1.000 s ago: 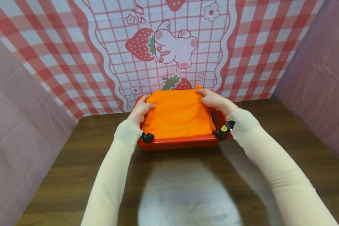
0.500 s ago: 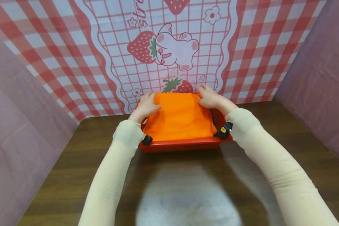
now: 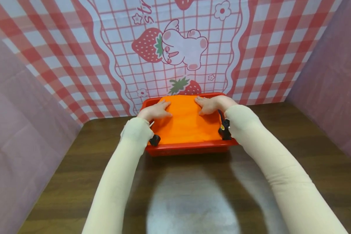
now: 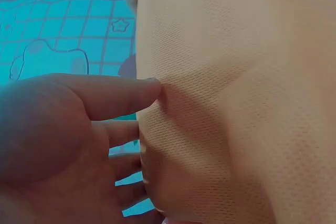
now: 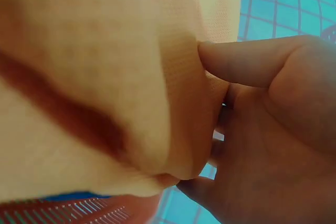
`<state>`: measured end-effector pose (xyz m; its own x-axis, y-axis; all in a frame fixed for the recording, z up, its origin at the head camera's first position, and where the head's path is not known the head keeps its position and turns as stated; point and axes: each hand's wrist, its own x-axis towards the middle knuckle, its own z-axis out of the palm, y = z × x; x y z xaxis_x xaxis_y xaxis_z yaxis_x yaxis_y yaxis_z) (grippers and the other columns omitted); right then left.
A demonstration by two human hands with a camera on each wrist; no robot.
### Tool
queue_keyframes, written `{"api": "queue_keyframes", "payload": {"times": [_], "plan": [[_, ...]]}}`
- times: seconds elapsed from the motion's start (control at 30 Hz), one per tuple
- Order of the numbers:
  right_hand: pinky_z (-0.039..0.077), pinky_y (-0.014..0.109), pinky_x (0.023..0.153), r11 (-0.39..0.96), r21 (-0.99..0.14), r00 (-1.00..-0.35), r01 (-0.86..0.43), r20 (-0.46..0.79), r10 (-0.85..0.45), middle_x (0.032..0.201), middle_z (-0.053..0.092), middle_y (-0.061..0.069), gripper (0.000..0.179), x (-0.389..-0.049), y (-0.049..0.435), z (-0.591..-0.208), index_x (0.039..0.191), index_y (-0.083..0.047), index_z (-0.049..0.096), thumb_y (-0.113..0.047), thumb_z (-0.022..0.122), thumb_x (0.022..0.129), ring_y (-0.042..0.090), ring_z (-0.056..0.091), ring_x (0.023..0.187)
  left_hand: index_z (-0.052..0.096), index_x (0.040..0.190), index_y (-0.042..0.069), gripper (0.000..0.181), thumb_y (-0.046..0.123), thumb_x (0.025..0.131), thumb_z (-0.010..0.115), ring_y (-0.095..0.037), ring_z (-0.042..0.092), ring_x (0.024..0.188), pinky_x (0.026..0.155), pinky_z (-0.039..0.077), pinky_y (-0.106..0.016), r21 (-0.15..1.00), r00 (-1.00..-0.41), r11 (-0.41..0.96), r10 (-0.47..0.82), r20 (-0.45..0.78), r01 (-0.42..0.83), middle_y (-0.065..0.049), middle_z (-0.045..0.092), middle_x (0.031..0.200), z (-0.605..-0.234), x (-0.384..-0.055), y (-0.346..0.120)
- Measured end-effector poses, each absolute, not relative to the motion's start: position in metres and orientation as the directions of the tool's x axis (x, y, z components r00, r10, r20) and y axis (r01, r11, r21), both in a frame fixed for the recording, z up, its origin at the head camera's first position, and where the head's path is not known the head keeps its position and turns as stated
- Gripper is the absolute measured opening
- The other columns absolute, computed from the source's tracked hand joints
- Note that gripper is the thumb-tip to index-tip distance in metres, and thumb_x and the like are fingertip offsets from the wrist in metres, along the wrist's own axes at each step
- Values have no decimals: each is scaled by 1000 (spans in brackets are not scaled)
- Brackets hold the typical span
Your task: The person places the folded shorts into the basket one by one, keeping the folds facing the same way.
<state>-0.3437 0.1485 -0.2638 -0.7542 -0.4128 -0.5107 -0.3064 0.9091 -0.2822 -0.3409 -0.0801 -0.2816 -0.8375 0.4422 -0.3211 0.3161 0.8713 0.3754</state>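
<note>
A folded orange cloth (image 3: 187,125) of fine mesh fabric lies in a red plastic basket (image 3: 190,146). My left hand (image 3: 157,111) rests on its left side, fingers spread and pointing inward. On the right side lies my right hand (image 3: 212,104), its fingers straight over the cloth. The left wrist view shows the thumb of the left hand (image 4: 52,129) touching the cloth's surface, the other fingers partly behind its edge. The right hand (image 5: 283,108) touches the opposite edge in the right wrist view, where the cloth (image 5: 121,77) has a deep crease.
A strip of blue (image 5: 73,195) shows under the cloth, above the basket's slotted wall. The basket stands at the back of a wooden table (image 3: 105,162), against a strawberry-print checked sheet (image 3: 181,48). Pink drapes (image 3: 26,130) hang at both sides.
Both hands have let go of the cloth's side edges and moved inward onto its top. The raised far right corner now lies flat, and more of the basket's back rim shows.
</note>
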Motion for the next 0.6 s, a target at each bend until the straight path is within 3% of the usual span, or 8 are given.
{"api": "queue_keyframes", "payload": {"times": [0.1,0.2,0.37,0.5,0.6], "plan": [[-3,49,110,920,-327,-746,-217,-552,-372,153,-9,6,70,-345,150,-264,147,-17,-3,-28,43,95,25,-6,139,14,147,13,64,31,94,46,-21,4,140,113,7,-40,414,-831,867,434,-348,279,-7,7,153,-283,-343,-80],[-5,51,109,910,-360,-723,-207,-570,-390,153,-10,5,74,-361,156,-276,147,-21,-4,-34,46,93,26,-7,139,16,147,15,62,30,94,46,-21,8,140,113,8,-41,441,-826,866,417,-380,235,-6,12,153,-285,-346,-80],[-2,52,109,904,-308,-688,-295,-588,-425,153,-9,1,78,-393,165,-304,146,-25,-5,-44,47,91,24,-5,139,18,146,18,62,32,94,46,-21,11,139,112,10,-42,437,-818,880,384,-428,185,-3,12,153,-287,-348,-79],[-1,53,109,897,-328,-676,-296,-591,-440,153,-8,5,75,-385,161,-299,147,-21,-4,-38,45,93,29,-4,139,18,146,19,63,32,93,48,-21,14,136,111,13,-43,456,-819,881,355,-451,130,-2,12,152,-286,-347,-78],[-2,54,109,901,-371,-682,-223,-602,-416,153,-5,8,69,-367,155,-287,147,-19,-1,-30,43,95,31,-3,138,16,147,20,65,32,92,49,-21,14,135,111,14,-44,490,-808,869,338,-482,72,-2,10,153,-286,-346,-79]]}}
